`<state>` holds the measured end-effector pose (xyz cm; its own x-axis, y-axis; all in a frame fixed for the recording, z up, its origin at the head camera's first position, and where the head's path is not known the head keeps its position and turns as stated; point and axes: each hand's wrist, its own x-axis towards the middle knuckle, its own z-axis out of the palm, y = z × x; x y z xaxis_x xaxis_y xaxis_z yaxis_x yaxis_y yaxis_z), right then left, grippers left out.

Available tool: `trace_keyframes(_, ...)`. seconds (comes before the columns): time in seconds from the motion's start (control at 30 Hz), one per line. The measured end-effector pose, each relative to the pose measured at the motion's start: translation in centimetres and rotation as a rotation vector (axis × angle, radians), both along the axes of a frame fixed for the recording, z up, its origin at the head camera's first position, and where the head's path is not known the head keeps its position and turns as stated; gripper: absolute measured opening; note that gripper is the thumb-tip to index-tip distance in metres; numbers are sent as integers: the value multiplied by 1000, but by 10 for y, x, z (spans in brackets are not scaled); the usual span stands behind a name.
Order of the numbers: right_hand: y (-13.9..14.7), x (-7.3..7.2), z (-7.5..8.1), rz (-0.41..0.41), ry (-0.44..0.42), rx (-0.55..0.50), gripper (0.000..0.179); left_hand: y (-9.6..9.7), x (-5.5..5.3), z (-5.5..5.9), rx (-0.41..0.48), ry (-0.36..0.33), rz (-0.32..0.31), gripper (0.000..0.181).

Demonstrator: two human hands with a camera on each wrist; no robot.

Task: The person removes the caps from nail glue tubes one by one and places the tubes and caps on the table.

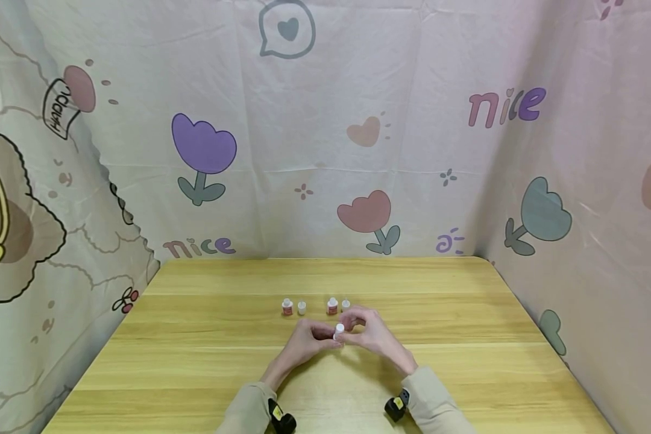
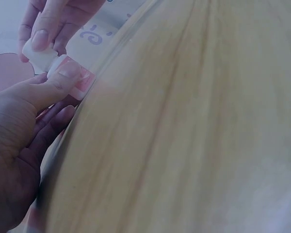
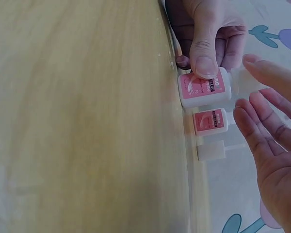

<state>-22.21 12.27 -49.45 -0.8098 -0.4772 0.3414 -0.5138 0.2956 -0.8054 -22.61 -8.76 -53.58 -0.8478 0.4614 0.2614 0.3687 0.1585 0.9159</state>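
A small glue bottle [image 3: 203, 90] with a pink label and white body is held over the table. My left hand [image 1: 306, 337] pinches its body, the thumb lying across the label in the right wrist view. At the bottle's top, my right hand [image 1: 373, 333] grips the white cap [image 2: 41, 56] between thumb and fingers. The cap sits against the bottle's neck; whether it is screwed tight I cannot tell. Both hands meet just in front of another pink-labelled bottle [image 1: 333, 307] and a small white cap [image 1: 346, 305], which the right fingers partly overlap in the head view.
Further left on the wooden table [image 1: 195, 355] stand one more pink-labelled bottle [image 1: 287, 308] and a loose white cap [image 1: 301, 308]. A printed cloth [image 1: 282, 138] hangs behind the table and along its sides.
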Motion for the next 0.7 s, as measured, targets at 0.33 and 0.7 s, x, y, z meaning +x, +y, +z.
trace_keyframes(0.33, 0, 0, 0, 18, 8, -7, 20, 1, 1, 1, -20, -17, 26, 21)
trace_keyframes(0.7, 1, 0, 0, 55, 8, -20, 23, 1, 0, -1, -11, -12, 19, 21)
